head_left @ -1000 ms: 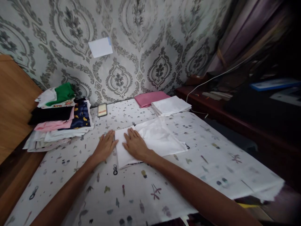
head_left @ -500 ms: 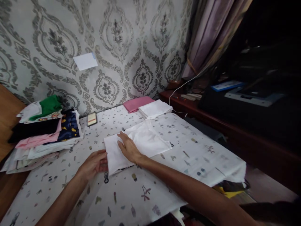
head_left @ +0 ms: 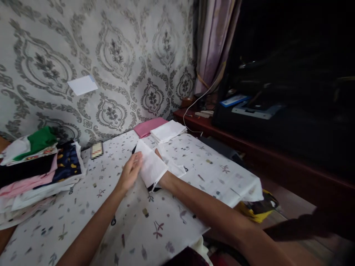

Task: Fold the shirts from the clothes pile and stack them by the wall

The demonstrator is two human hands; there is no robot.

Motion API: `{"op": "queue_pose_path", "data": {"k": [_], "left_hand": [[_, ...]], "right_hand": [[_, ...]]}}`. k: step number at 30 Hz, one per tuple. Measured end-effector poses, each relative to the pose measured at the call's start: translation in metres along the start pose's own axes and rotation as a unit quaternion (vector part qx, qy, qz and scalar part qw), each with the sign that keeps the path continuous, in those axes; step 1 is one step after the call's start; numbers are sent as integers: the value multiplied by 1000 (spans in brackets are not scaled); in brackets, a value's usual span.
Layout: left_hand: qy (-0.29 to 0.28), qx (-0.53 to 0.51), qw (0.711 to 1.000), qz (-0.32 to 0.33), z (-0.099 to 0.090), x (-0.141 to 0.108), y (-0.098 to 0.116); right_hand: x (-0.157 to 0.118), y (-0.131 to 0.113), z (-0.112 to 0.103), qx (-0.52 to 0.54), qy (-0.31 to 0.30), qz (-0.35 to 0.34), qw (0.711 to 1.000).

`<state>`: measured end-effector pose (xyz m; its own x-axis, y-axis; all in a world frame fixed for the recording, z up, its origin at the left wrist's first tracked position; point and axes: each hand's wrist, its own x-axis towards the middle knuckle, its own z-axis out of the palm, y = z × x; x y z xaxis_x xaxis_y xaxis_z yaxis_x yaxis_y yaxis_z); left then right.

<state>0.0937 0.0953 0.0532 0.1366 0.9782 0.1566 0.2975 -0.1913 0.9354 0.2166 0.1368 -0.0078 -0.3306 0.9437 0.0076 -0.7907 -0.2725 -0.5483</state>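
A white cloth garment [head_left: 152, 164] lies on the bed, its left part lifted and folded over toward the right. Dark patches show under its edges. At the left edge of this flap is my left hand [head_left: 132, 170], its fingers closed on the fabric. My right hand [head_left: 164, 180] reaches in beneath the flap and rests on the lower layer. Most of its fingers are hidden by the cloth; only a bit shows above the flap's right edge. The rest of the garment [head_left: 175, 167] spreads flat to the right of my hand.
Stacked folded clothes [head_left: 41, 166] stand at the left. Behind the garment lie a folded pink cloth [head_left: 146, 127] and a folded white pile [head_left: 168, 130]. A small blurred rectangular item [head_left: 97, 150] sits near the wall. A cable [head_left: 191, 105] hangs by the dark red cabinet [head_left: 249, 159].
My left hand has raised the garment's left part and brought it right, over my right hand. The right hand, on top before, is now mostly covered. The view has turned right.
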Motion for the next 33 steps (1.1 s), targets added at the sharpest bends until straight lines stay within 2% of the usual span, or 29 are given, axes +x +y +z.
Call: {"op": "queue_pose_path", "data": {"k": [4, 8, 16, 22, 26, 29, 31, 33], "left_hand": [[-30, 209, 977, 42, 38, 13, -26], [-76, 338, 935, 73, 55, 21, -32], [-94, 419, 900, 73, 74, 27, -29], [-105, 473, 872, 68, 89, 30, -23], [-121, 524, 840, 68, 99, 32, -21], [-129, 537, 831, 61, 104, 34, -20], [-133, 541, 828, 67, 104, 34, -20], [-140, 547, 820, 89, 101, 33, -21]], "right_hand": [[-12, -17, -10, -33, 1, 21, 999], [-12, -34, -17, -38, 0, 27, 999], [-7, -76, -42, -30, 34, 33, 998], [-4, -95, -58, -142, 38, -18, 989], [-3, -104, -69, -274, 55, -91, 956], [-3, -105, -70, -336, 71, -127, 931], [-3, -99, -64, -388, 46, -137, 910], [-2, -90, -56, -494, -20, -148, 856]]}}
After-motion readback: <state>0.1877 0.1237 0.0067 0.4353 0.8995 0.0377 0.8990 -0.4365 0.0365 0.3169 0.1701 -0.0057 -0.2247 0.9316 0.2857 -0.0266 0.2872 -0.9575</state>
